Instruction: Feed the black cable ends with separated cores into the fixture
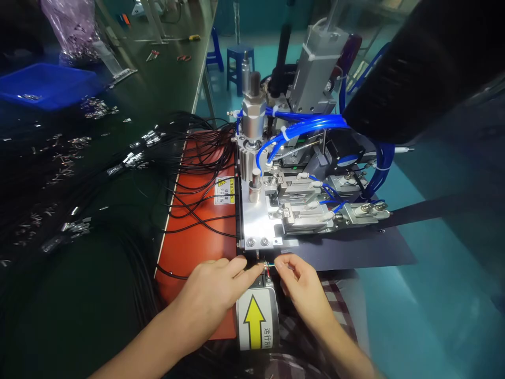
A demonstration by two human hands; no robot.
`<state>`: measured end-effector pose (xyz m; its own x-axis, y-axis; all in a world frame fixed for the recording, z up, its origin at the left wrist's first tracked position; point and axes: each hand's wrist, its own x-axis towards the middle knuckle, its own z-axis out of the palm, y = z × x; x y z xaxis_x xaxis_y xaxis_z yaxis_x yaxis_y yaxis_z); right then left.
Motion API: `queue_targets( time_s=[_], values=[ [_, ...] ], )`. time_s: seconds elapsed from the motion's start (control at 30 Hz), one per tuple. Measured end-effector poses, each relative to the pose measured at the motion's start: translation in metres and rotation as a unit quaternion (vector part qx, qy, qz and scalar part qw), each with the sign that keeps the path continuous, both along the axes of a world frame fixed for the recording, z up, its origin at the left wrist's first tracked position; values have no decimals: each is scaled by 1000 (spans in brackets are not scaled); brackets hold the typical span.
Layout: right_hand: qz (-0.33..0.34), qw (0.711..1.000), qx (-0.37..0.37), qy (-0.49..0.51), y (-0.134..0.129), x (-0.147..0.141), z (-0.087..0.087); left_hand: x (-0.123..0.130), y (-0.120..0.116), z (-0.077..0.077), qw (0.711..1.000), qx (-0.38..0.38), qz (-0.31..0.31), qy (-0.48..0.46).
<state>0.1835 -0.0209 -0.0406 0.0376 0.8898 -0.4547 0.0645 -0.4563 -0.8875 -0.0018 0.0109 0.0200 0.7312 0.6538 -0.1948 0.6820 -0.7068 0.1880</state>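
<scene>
My left hand [215, 281] reaches in from the left, its fingers closed together and a fingertip at a small metal piece [265, 265] in front of the machine. A black cable [173, 275] runs in beneath this hand; its grip on the cable is mostly hidden. With thumb and index finger, my right hand [302, 287] pinches a thin blue-green wire [271, 265] just right of that fingertip. A short red wire [268, 272] hangs there too. Right above both hands stands the metal machine [258, 223] with its front plate and cylinders.
Below the hands is a white guard [242, 337] with a yellow arrow. Black cables [201, 184] cross an orange-red board [177, 252] to the machine. Blue air hoses [311, 123] arch above it. Cable ends with metal connectors [134, 158] and a blue tray [47, 87] lie left.
</scene>
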Motion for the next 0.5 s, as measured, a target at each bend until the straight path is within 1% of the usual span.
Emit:
queue_targets(
  time_s=[0.1, 0.2, 0.27, 0.33, 0.4, 0.43, 0.5],
  values=[
    [-1, 1000, -8, 13, -5, 2, 2, -2, 1, -2, 999, -14, -1, -29],
    [9, 998, -26, 52, -9, -3, 7, -3, 1, -4, 999, -15, 6, -41],
    [5, 998, -30, 53, -10, -7, 11, -3, 1, -4, 999, -9, 8, -48],
    [1, 1000, 1, 4, -10, -9, 15, -3, 1, -4, 999, -6, 5, -50],
    [14, 993, 70, -89, -10, -9, 19, -3, 1, -4, 999, -6, 1, -48],
    [27, 984, 111, -139, -10, -7, 21, -3, 1, -3, 999, -7, 1, -47],
    [57, 955, 183, -227, -10, -4, 26, -3, 1, -2, 999, -5, 1, -43]
  ],
)
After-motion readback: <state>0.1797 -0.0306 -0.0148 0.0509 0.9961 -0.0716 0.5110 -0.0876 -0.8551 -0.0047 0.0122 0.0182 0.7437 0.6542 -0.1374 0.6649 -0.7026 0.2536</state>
